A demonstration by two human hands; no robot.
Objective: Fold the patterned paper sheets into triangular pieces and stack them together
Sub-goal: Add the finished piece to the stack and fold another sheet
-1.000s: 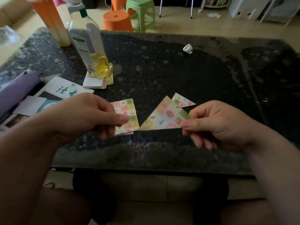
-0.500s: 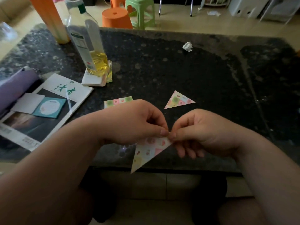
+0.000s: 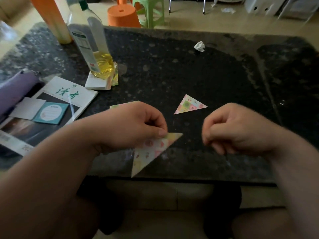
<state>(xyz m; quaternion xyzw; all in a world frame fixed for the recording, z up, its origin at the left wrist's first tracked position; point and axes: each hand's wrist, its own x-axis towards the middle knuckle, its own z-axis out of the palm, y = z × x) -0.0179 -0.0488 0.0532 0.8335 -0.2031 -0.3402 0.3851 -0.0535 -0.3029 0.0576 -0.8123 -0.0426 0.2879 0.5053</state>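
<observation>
HEAD CAMERA: A person seated at a dark speckled bench (image 3: 172, 69) works a patterned paper triangle (image 3: 151, 153) near its front edge. The left hand (image 3: 131, 128) has its grip closed on the piece. Thumb and forefinger pinch the top edge near the right corner, and the long point hangs toward the bench's front edge. Whether the paper touches the surface cannot be told. The right hand (image 3: 238, 130) hovers well apart to the right, its grip clenched, fingers curled with nothing visible in them, though motion blur softens the detail. A smaller finished triangle (image 3: 189, 105) lies flat on the bench beyond the gap between the hands. A strip of another patterned sheet (image 3: 124, 104) shows just behind the left knuckles. Farther left, an oil bottle (image 3: 93, 42) stands on a pad of paper (image 3: 97, 82) near a magazine (image 3: 69, 95).

The step in hand looks like halving this triangle to match the small one. To do it well, the free hand should take the far corner and bring it point to point, checking that the edges meet. The piece then wants laying flat and a fingertip run along the fold for a sharp crease, before it is stacked squarely on the finished triangle.
</observation>
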